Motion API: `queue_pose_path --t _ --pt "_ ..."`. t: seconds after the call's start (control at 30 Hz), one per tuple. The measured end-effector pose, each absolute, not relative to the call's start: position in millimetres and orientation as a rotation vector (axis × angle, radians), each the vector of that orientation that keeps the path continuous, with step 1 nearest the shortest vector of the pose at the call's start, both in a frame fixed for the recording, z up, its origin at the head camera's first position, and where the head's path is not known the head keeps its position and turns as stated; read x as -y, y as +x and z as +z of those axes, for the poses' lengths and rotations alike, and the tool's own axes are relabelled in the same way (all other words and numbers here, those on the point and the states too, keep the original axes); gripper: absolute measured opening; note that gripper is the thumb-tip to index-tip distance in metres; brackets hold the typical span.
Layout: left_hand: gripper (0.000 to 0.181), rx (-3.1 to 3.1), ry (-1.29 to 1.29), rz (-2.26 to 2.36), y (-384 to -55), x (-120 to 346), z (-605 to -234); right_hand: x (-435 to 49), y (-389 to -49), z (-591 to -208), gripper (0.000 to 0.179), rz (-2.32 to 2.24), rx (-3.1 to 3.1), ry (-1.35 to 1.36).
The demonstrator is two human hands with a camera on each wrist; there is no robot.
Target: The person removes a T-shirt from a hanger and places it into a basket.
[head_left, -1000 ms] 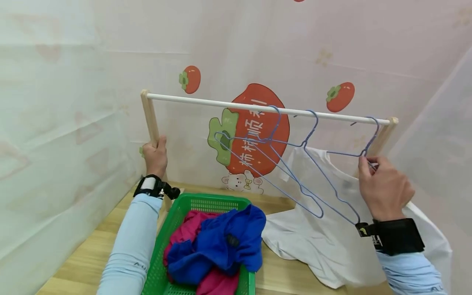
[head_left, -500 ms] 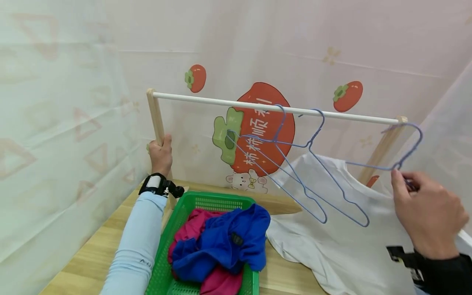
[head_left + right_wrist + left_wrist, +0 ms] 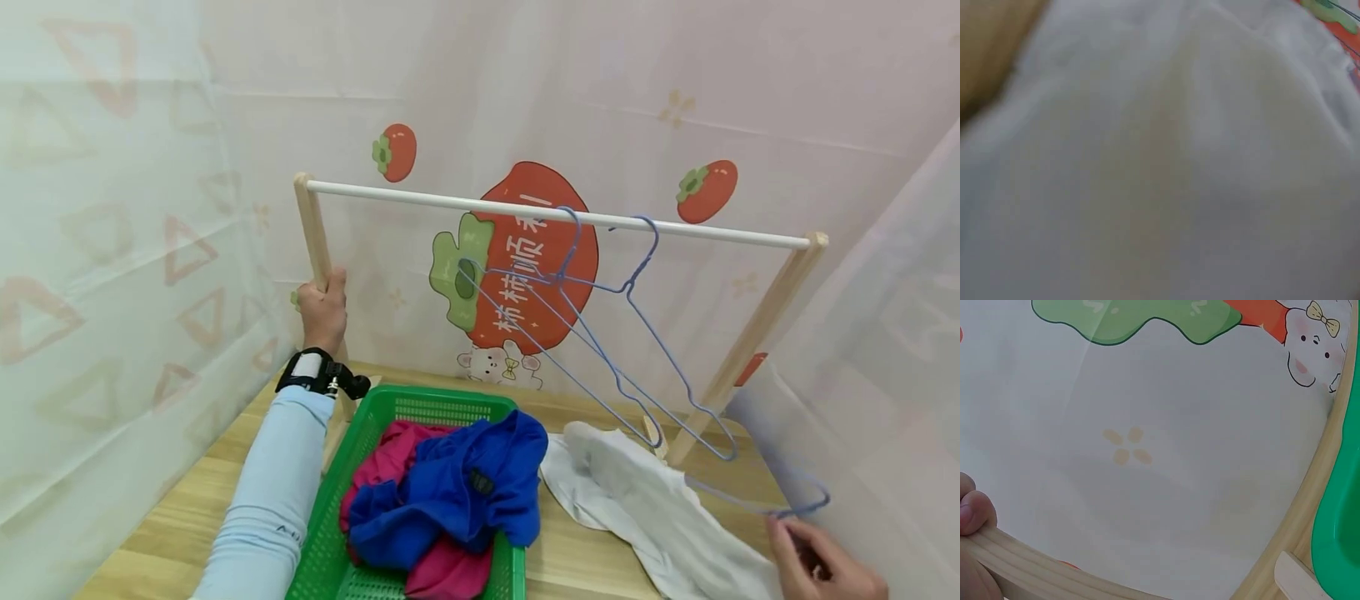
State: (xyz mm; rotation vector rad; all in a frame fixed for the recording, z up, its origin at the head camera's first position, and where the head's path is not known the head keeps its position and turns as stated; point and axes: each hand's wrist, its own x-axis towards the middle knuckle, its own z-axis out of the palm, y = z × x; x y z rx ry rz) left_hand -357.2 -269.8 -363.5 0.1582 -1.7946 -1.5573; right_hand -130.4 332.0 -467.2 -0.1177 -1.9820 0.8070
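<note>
In the head view my left hand point(image 3: 322, 312) grips the left wooden post point(image 3: 312, 229) of a clothes rack; the left wrist view shows its fingertips point(image 3: 977, 512) against the wood. At the lower right, my right hand point(image 3: 825, 567) pinches a blue wire hanger point(image 3: 806, 504) just below its hook. A white T-shirt point(image 3: 637, 492) is on that hanger and trails over the table, low and off the rack. White cloth point(image 3: 1166, 162) fills most of the blurred right wrist view. Part of the right hand and shirt lies outside the head view.
Two blue hangers point(image 3: 643, 262) hang from the white rod point(image 3: 435, 199). A green basket point(image 3: 517, 567) holds a blue garment point(image 3: 450, 492) and a magenta one point(image 3: 401, 458). The right post point(image 3: 765, 333) stands near a printed curtain point(image 3: 862, 400) on the wooden table point(image 3: 570, 550).
My right hand has taken the hanger with the T-shirt off the rod's right end, moving right and then down towards the table. The left hand has kept its grip on the post.
</note>
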Motion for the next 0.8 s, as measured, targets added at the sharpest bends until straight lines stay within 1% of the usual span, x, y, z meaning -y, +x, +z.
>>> queue_pose_path --t 0.07,0.17,0.27,0.4,0.57,0.63,0.8 --pt "0.050 1.796 0.159 -1.561 -355.4 271.8 -360.7 -319.0 -121.8 -470.6 0.014 0.854 2.033 -0.084" --pt "0.049 1.809 0.148 -1.572 -353.0 273.9 -356.3 -291.4 -108.6 -460.4 0.019 0.835 2.155 -0.135" --pt "0.048 1.809 0.128 -1.585 -347.3 270.8 -350.8 -263.3 -102.8 -442.0 0.011 0.826 2.140 -0.131" --pt "0.047 1.804 0.132 -1.610 -337.0 265.0 -347.8 -230.9 -100.2 -414.5 0.006 0.896 1.988 -0.061" --pt "0.047 1.804 0.166 -1.616 -338.8 268.1 -356.5 -194.8 -108.8 -385.0 0.005 1.031 1.722 0.179" --pt "0.048 1.810 0.179 -1.613 -342.7 270.0 -361.4 -182.0 -114.3 -377.3 0.005 1.029 1.666 0.222" --pt "0.050 1.827 0.187 -1.621 -349.8 269.8 -369.5 -161.6 -125.9 -365.9 0.009 0.939 1.744 0.186"
